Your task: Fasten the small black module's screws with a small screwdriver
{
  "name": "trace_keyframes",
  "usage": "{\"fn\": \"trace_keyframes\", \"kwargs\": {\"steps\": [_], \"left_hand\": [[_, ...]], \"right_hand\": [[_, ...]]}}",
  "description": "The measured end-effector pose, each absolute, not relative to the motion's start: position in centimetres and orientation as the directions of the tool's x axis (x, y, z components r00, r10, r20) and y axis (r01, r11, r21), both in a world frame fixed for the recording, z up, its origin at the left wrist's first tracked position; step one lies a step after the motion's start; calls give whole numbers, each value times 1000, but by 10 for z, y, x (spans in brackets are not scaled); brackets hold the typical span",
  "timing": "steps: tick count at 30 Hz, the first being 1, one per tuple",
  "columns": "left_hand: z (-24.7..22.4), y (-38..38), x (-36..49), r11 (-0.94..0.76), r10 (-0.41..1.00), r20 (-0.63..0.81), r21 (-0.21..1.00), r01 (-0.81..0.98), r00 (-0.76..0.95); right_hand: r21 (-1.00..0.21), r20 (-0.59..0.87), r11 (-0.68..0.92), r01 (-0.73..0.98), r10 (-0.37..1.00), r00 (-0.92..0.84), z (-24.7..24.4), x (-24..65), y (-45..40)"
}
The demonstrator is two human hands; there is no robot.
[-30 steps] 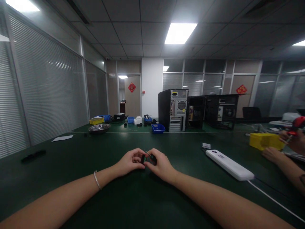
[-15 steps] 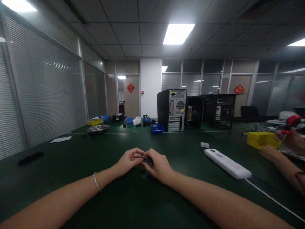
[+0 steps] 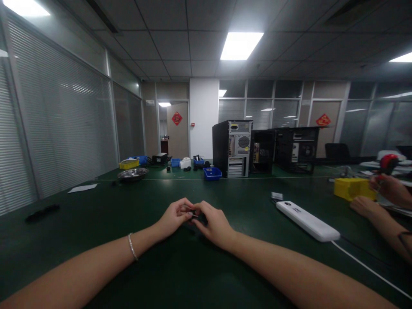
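Observation:
In the middle of the head view, my left hand (image 3: 175,218) and my right hand (image 3: 215,222) meet low over the dark green table (image 3: 154,266). Between their fingertips is a small, thin, metallic-looking piece (image 3: 194,214); its kind is too small to make out. The fingers of both hands are curled in a pinch around it and cover most of it. A silvery bracelet (image 3: 131,246) circles my left wrist.
A white power bank-like box (image 3: 307,220) with a cable lies to the right. Beyond it a co-worker's hands (image 3: 367,206) are beside a yellow bin (image 3: 354,189), one with a red tool (image 3: 388,163). Computer cases (image 3: 238,148), a blue tray (image 3: 212,173) and a metal bowl (image 3: 132,174) stand farther back.
My fingers have shifted slightly around the small piece, which now sits at a slightly different angle. The co-worker's hand with the red tool has moved a little left.

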State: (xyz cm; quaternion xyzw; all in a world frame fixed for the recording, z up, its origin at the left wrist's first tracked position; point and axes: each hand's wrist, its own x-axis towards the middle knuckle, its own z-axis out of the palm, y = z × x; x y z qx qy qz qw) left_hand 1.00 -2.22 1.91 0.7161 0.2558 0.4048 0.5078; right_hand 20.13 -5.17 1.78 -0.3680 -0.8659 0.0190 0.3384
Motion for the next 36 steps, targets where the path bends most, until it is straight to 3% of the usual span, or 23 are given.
{"fn": "trace_keyframes", "kwargs": {"steps": [14,36], "left_hand": [[4,0,2,-448,809,356,888,100,467],[7,1,1,-546,774,406,816,188,487]], "right_hand": [[-380,593,650,658,717,-366,11,212,-33],[-373,537,681,630,712,-452,16,213,-38]]}}
